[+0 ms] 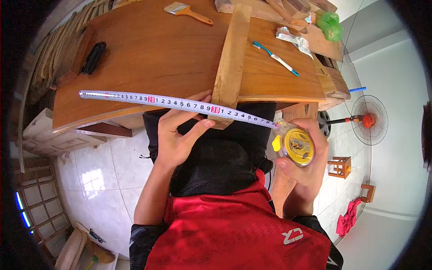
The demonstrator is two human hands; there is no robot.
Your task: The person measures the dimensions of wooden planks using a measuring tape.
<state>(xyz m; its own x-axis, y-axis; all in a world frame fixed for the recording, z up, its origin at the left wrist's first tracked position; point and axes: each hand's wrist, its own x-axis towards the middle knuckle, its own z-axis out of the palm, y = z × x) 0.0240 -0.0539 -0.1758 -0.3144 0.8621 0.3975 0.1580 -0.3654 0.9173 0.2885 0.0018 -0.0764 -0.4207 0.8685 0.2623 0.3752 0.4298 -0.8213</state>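
My right hand is wrapped round a yellow and clear tape measure. Its white blade stretches leftward across the front of a wooden bar, with the free end over the table's left part. The bar lies on the table, its near end sticking out past the front edge. My left hand is at the bar's near end, thumb below the blade and fingers partly behind it, closed on the bar's left side.
On the brown wooden table lie a paintbrush, a toothbrush, a black object, a crumpled wrapper and a green plastic bag. Wood pieces are stacked around. A fan and small stool stand at right.
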